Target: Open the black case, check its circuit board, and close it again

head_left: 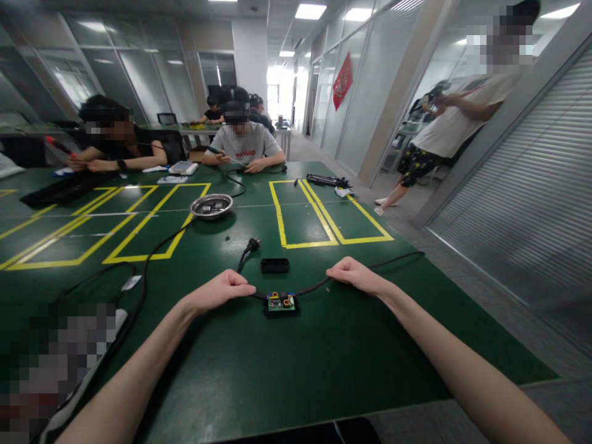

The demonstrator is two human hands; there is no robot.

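Between my hands lies a small green circuit board (pixel 281 303) with copper coils, seated in or over a black plastic case half (pixel 268 311). A black cable leaves it on each side. My left hand (pixel 226 287) is closed on the left cable, whose far end carries a black plug (pixel 252 245). My right hand (pixel 354 274) pinches the right cable (pixel 314 287), which runs on past it toward the table's right side. Just beyond the board rests a separate black case piece (pixel 274 265), touched by neither hand.
A metal bowl (pixel 211 206) with small metal parts stands farther back on the green table (pixel 231 370). Yellow tape (pixel 309 245) marks rectangles. A black cord (pixel 145 277) crosses at left. Black tool-like items (pixel 328 180) lie at the far right. Co-workers sit opposite; another person stands at right.
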